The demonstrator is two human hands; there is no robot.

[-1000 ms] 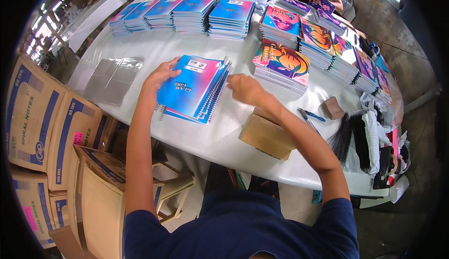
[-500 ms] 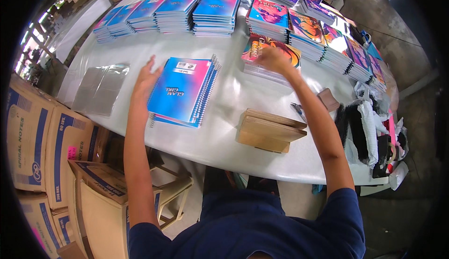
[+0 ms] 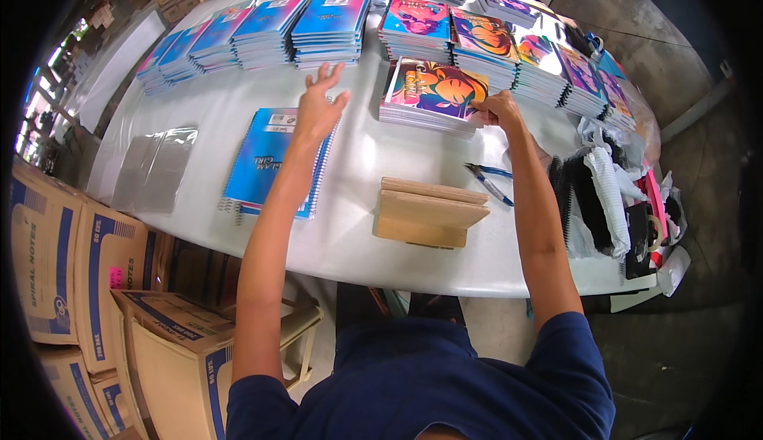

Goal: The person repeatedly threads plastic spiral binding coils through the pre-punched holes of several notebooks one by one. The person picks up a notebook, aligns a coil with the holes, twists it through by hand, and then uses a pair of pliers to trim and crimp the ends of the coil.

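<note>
Right, r. hand (image 3: 494, 109) grips purple-orange spiral notebook (image 3: 437, 89), top of stack.

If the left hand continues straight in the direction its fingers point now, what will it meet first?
Most likely the blue notebook stack at the far side of the white table. The left hand is raised with spread fingers, so height is unclear.
</note>
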